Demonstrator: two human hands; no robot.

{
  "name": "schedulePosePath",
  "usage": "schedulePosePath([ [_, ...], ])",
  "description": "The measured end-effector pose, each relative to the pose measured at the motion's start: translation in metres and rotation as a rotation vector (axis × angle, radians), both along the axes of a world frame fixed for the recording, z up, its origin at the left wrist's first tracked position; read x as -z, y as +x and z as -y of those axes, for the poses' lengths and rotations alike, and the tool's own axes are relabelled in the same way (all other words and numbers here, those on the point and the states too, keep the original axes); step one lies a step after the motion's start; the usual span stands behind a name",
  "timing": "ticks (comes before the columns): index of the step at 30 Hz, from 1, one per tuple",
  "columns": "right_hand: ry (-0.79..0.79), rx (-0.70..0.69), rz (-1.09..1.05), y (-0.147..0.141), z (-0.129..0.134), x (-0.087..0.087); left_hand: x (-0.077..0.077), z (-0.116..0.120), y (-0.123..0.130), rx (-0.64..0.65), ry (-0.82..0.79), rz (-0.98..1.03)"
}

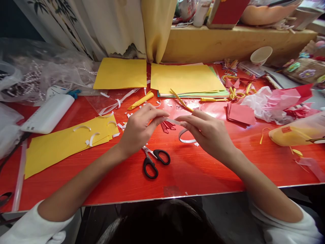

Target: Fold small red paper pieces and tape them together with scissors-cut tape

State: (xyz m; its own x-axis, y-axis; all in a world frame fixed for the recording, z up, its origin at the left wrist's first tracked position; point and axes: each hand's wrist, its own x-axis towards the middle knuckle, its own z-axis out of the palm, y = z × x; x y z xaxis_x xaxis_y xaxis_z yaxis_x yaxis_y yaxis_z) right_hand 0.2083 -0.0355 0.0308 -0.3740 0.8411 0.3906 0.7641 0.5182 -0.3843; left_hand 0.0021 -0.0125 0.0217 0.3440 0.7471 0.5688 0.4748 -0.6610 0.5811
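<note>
A narrow white paper strip (173, 121) is stretched between my two hands above the red table. My left hand (142, 127) pinches its left end between thumb and fingers. With thumb and fingertips closed, my right hand (207, 130) grips the strip farther right, and a loop of it curls below that hand. A thin rolled yellow paper stick (181, 100) slants up behind the right fingers; whether that hand touches it I cannot tell. Small folded red paper pieces (168, 126) lie behind the strip. Black-handled scissors (152, 161) rest nearer me, blades partly hidden by my left hand.
Yellow paper strips (68, 144) with white curls lie left, near a white power bank-like box (48, 113). Yellow sheets (185, 78) are stacked at the back. Red paper squares (240, 114), pink tissue (276, 98) and a paper cup (261, 56) are on the right.
</note>
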Motion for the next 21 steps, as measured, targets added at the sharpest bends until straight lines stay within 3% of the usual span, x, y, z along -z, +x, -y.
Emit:
schedulePosePath([
  [5, -0.086, -0.09, -0.063, 0.003, -0.004, 0.002, -0.002, -0.001, -0.001, -0.022, -0.139, 0.027],
  [8, -0.094, -0.077, -0.031, 0.009, -0.005, -0.001, 0.005, -0.007, -0.003, -0.037, -0.235, 0.041],
  [12, -0.268, -0.097, 0.067, 0.021, -0.007, -0.011, 0.026, -0.023, -0.009, 0.008, -0.161, -0.171],
  [15, -0.301, -0.072, 0.045, 0.03, -0.008, -0.017, 0.041, -0.033, -0.013, 0.099, -0.047, -0.407],
  [21, -0.501, -0.106, -0.115, 0.039, -0.013, -0.021, 0.044, -0.035, -0.014, 0.076, -0.064, -0.546],
])
